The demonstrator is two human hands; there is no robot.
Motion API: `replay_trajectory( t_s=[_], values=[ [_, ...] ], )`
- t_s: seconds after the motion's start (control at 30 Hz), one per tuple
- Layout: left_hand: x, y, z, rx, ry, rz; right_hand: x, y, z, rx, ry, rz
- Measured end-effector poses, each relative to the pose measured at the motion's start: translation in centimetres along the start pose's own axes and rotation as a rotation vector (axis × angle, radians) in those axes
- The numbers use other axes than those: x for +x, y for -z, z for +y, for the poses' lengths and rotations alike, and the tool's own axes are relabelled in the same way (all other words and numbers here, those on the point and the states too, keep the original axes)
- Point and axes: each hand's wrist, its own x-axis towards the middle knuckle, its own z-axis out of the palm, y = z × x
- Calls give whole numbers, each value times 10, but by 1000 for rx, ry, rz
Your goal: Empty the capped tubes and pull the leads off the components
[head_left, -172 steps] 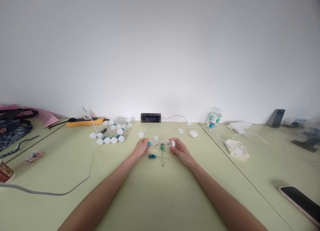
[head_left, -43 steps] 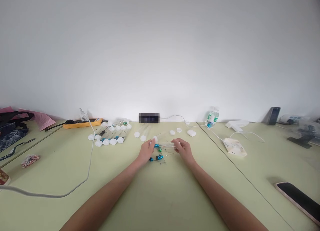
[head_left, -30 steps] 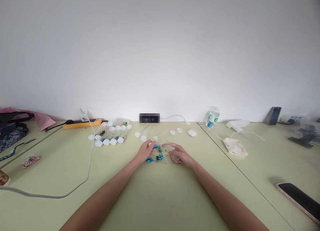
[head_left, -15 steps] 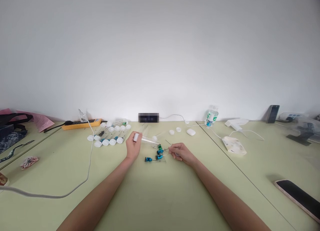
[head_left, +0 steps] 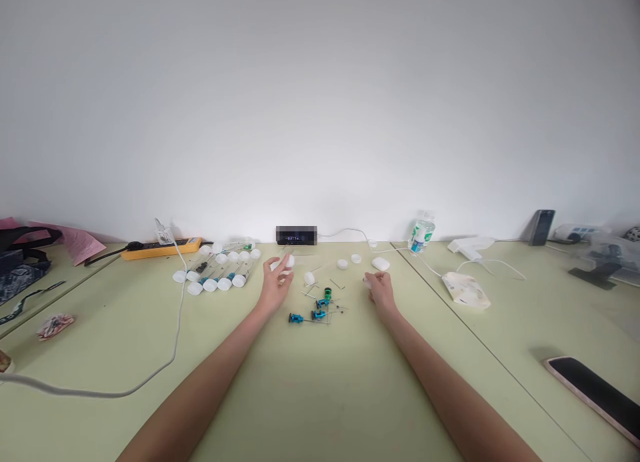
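My left hand [head_left: 276,287] has its fingers curled around a clear tube with a white end [head_left: 289,261]; the grip is partly hidden. My right hand [head_left: 381,290] pinches a small white cap [head_left: 368,284], right of the small metal parts. Between my hands lie blue parts with thin metal rods [head_left: 296,318], [head_left: 319,314] and a part with a green knob [head_left: 328,293]. A loose white cap [head_left: 309,278] lies behind them. More white caps [head_left: 342,265], [head_left: 355,259] are near the white rounded case [head_left: 381,264].
Several white-capped tubes [head_left: 225,284] lie in rows at the left. Behind them is an orange power strip [head_left: 163,249]; a white cable [head_left: 176,335] curves forward. A digital clock [head_left: 297,236], a bottle [head_left: 421,234], a white packet [head_left: 465,290] and a phone [head_left: 595,389] are also there.
My left hand has moved back and right, carrying the tube away from the metal parts. My right hand has let go of the rod and drawn right and slightly back.
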Motion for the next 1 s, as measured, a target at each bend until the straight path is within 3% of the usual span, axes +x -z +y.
replay_trajectory(
  t_s=[0.1, 0.2, 0.3, 0.37, 0.43, 0.57, 0.7, 0.77, 0.87, 1.0],
  values=[
    [1, -2, -2, 153, -88, -110, 2, 1, 4, -62, -12, 30],
    [4, 7, 0, 476, -119, -5, 3, 0, 6, -124, 1, 33],
    [8, 27, -6, 836, 36, 190, 3, -2, 6, -172, 25, 9],
    [10, 41, -14, 989, 187, 222, 3, -4, 7, -194, 44, -12],
    [10, 51, -23, 1024, 250, 209, 2, -5, 7, -206, 62, -33],
    [9, 53, -31, 997, 241, 151, -3, -5, 5, -200, 101, -60],
    [8, 45, -18, 925, 182, 172, -9, -4, -3, -152, 141, -53],
    [7, 39, -8, 833, 83, 138, -13, -3, -9, -112, 159, -64],
    [2, 26, 7, 458, -124, -80, -21, -3, -22, -25, 192, -142],
    [-10, 5, 29, 183, -153, -283, -31, -6, -32, 169, 148, -422]
  ],
)
